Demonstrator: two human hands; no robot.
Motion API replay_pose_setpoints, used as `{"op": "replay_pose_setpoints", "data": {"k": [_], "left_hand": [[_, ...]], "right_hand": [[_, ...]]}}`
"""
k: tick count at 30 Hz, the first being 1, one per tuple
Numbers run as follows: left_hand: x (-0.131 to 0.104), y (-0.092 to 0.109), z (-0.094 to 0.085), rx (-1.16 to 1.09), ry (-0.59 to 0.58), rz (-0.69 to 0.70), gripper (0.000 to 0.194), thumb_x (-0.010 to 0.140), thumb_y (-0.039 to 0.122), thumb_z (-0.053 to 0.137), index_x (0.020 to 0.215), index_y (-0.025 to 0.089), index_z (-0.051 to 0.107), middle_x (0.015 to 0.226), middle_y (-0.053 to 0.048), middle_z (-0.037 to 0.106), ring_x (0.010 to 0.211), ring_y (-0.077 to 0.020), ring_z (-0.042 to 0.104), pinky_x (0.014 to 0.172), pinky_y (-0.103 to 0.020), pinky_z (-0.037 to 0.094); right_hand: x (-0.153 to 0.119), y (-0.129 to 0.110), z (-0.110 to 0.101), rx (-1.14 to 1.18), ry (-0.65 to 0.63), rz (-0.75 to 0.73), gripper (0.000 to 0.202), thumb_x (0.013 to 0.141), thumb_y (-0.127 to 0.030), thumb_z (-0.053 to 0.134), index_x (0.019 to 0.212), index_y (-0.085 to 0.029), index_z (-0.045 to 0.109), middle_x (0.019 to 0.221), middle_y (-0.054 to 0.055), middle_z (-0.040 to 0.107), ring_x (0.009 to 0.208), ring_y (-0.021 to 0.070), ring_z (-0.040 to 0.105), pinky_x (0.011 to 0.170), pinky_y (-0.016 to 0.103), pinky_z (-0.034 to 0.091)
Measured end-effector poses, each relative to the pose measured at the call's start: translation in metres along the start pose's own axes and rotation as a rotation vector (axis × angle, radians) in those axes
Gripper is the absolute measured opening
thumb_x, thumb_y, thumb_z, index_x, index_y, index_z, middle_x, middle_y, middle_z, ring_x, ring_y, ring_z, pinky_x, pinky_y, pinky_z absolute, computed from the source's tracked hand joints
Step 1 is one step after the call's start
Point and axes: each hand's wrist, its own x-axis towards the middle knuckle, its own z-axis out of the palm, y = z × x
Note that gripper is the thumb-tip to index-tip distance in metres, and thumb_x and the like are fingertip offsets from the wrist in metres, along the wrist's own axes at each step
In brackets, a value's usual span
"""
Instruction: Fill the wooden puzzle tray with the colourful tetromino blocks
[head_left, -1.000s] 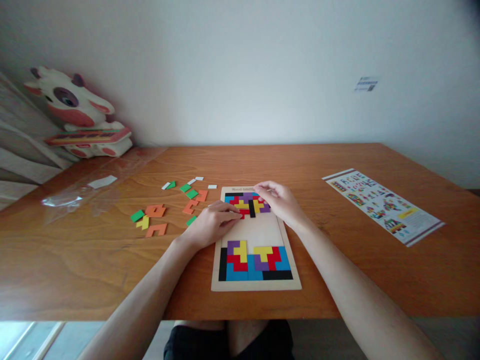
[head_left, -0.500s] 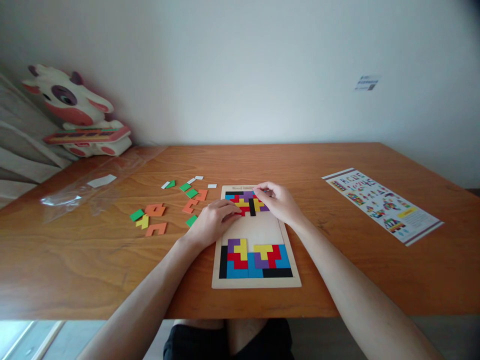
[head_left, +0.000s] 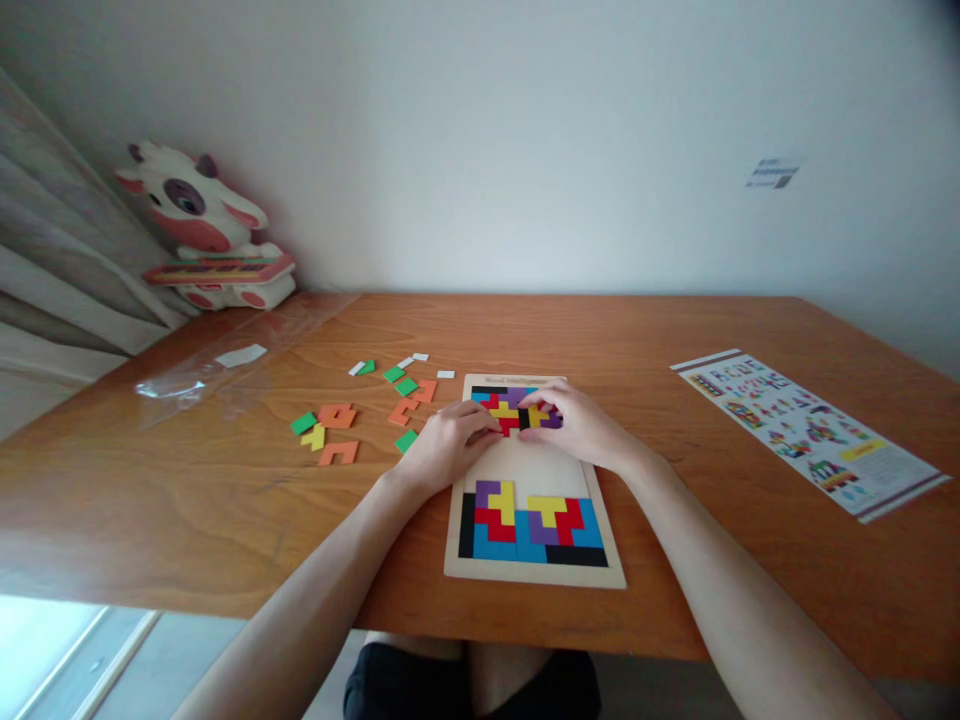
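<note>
A wooden puzzle board (head_left: 459, 540) lies on the table, with coloured pieces filling its top and bottom parts and bare wood across its middle. My left hand (head_left: 454, 440) rests over the board's left edge, its curled fingertips at a red piece (head_left: 507, 427) in the upper group. Over the upper right part, my right hand (head_left: 574, 420) has thumb and fingers on either side of pieces near a yellow one (head_left: 535, 417); whether it grips one is hidden. In the lower group, a yellow piece (head_left: 549, 508) lies beside red, purple and blue ones.
Left of the board lie loose orange (head_left: 339, 453), green (head_left: 304, 424), yellow and white pieces. Farther left are a clear plastic bag (head_left: 180, 385) and a cow toy with a keyboard (head_left: 217, 240). A printed sheet (head_left: 810, 430) lies at the right.
The view has shifted, so everything appears farther right. My right hand has moved down slightly over the upper pieces, its fingertips now nearer the bare middle. My left hand stays about the same place.
</note>
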Motion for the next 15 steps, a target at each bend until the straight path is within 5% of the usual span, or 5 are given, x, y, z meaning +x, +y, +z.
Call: {"op": "replay_pose_setpoints", "data": {"k": [6, 11, 15], "left_hand": [[0.001, -0.002, -0.006, 0.069, 0.029, -0.026, 0.015, 0.095, 0.031, 0.061, 0.095, 0.02, 0.071, 0.099, -0.006, 0.07, 0.089, -0.0179, 0.067, 0.081, -0.03, 0.054], [-0.003, -0.027, -0.028, 0.414, 0.187, -0.312, 0.022, 0.093, 0.035, 0.061, 0.106, 0.018, 0.068, 0.108, -0.011, 0.07, 0.106, -0.0275, 0.063, 0.096, -0.041, 0.05], [-0.011, -0.051, -0.036, 0.455, 0.073, -0.353, 0.033, 0.091, 0.042, 0.062, 0.114, 0.019, 0.067, 0.11, -0.011, 0.072, 0.109, -0.0293, 0.062, 0.098, -0.043, 0.049]], "right_hand": [[0.001, 0.002, 0.0, 0.017, 0.033, 0.013, 0.037, 0.08, -0.048, 0.075, 0.108, -0.025, 0.07, 0.113, 0.009, 0.061, 0.1, 0.0237, 0.062, 0.089, 0.043, 0.053], [0.002, -0.002, -0.001, 0.054, 0.096, 0.053, 0.025, 0.09, -0.042, 0.063, 0.105, -0.023, 0.069, 0.11, 0.01, 0.062, 0.087, 0.0194, 0.063, 0.082, 0.04, 0.055], [0.003, -0.001, 0.0, 0.078, 0.142, 0.06, 0.025, 0.091, -0.04, 0.061, 0.107, -0.022, 0.069, 0.111, 0.009, 0.062, 0.084, 0.018, 0.063, 0.078, 0.038, 0.055]]}}
